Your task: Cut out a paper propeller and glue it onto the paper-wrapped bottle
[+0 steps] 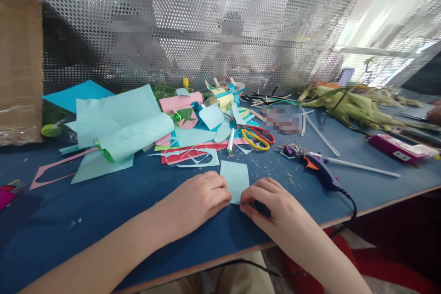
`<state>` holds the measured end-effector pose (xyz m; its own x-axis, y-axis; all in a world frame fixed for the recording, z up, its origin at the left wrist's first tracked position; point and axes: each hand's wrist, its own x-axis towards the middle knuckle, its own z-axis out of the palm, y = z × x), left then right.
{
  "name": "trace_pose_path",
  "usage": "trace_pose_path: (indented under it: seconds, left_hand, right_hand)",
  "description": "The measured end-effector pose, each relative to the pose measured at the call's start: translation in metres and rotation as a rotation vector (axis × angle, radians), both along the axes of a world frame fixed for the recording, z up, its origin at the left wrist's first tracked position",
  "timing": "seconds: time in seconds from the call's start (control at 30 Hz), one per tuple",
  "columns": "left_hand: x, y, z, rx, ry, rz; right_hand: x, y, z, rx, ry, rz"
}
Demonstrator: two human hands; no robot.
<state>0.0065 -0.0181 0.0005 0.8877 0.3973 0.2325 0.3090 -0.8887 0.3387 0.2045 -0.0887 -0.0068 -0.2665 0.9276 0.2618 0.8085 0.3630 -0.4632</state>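
A small rectangle of light blue paper point(234, 177) lies on the blue table in front of me. My left hand point(203, 194) is at its lower left edge, fingers bent and pressed together on the paper. At the lower right corner, my right hand point(267, 202) pinches the paper between thumb and fingertips. Just beyond the paper are light blue paper scraps point(203, 158), a white marker point(230, 140) and scissors point(257, 138) with red and yellow handles. The left thumb is hidden.
To the right lies a blue glue gun point(320, 170) with its cord over the table edge. A green bottle wrapped in light blue paper point(138, 135) lies at left. Corn husks point(344, 103), a purple box point(396, 148) and cardboard point(20, 69) surround the work area; perforated metal point(193, 23) stands behind.
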Motion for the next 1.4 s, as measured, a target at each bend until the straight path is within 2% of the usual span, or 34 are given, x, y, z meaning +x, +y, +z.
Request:
trace_pose_path:
  seconds: [0.23,0.53,0.9,1.23,1.4]
  left_hand:
    - [0.0014,-0.0004,-0.0001,-0.013,0.007,0.026]
    - [0.0015,0.0019,-0.0021,-0.052,-0.011,0.043]
    - [0.0041,0.0002,-0.0037,-0.025,0.031,0.063]
    - [0.0002,0.0027,-0.0008,-0.086,-0.010,0.059]
    - [0.0017,0.0023,0.0021,-0.063,-0.001,0.033]
  right_hand:
    - [-0.0002,0.0012,-0.0082,0.012,0.050,-0.038]
    - [-0.0071,0.0006,-0.0041,0.021,-0.030,-0.065]
    - [-0.0019,-0.0016,-0.0060,0.017,0.039,-0.008]
    - [-0.0057,0.0025,-0.0072,-0.032,0.012,-0.084]
    - [-0.0056,0.0009,-0.0039,-0.018,-0.007,-0.056]
